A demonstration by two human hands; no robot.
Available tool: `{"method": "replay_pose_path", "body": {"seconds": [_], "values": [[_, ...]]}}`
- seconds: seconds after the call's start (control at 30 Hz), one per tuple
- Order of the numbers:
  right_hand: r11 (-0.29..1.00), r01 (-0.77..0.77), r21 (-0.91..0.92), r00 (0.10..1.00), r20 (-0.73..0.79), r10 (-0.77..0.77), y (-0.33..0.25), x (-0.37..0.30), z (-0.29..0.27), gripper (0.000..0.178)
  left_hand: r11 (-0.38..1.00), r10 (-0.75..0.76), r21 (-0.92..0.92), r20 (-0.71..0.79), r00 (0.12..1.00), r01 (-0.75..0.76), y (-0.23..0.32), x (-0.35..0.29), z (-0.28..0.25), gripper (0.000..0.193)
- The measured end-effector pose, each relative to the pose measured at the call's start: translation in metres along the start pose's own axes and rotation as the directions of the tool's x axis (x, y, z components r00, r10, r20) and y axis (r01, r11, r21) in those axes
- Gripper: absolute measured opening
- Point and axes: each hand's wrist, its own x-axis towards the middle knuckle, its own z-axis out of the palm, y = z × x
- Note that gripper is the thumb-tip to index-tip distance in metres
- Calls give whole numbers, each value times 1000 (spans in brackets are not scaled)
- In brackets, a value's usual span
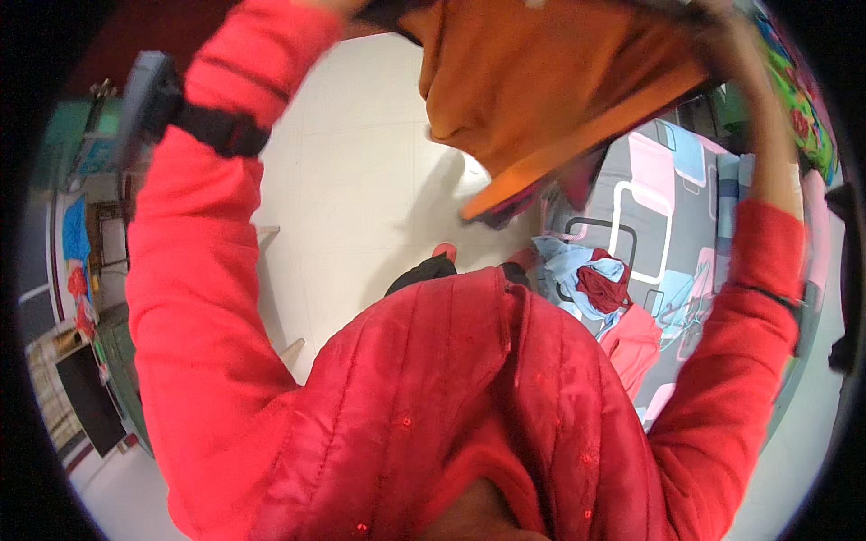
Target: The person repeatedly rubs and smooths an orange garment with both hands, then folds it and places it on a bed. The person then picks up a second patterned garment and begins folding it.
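Note:
An orange garment with a dark edge and a purplish inner side is stretched up in the air between my raised arms. Its left end runs to my left hand, of which only the wrist part shows at the upper edge. My right hand grips the garment's right end; motion blurs its fingers. The cloth's lower corner hangs over the floor, beside the bed. What kind of garment it is I cannot make out.
To the right is a bed with a grey, pink and blue patterned sheet. On it lie a light blue and maroon cloth heap, a pink cloth and thin hangers. Pale floor tiles spread ahead; shelving stands far left.

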Motion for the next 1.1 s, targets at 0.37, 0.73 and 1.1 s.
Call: {"method": "replay_pose_path", "body": {"seconds": [0.37, 0.73, 1.1], "values": [[929, 357, -102, 551, 826, -121, -62, -146, 247, 22, 899, -375, 5, 529, 761, 439, 46, -204, 181, 17], [911, 326, -254, 586, -702, -405, -91, 8, -42, 17, 835, -204, 210, -740, 641, 509, -78, -91, 14, 21], [955, 298, 14, 868, 411, -277, -25, -91, 155, 15, 882, -447, -79, 171, 878, 464, 31, -158, 132, 26]]}}
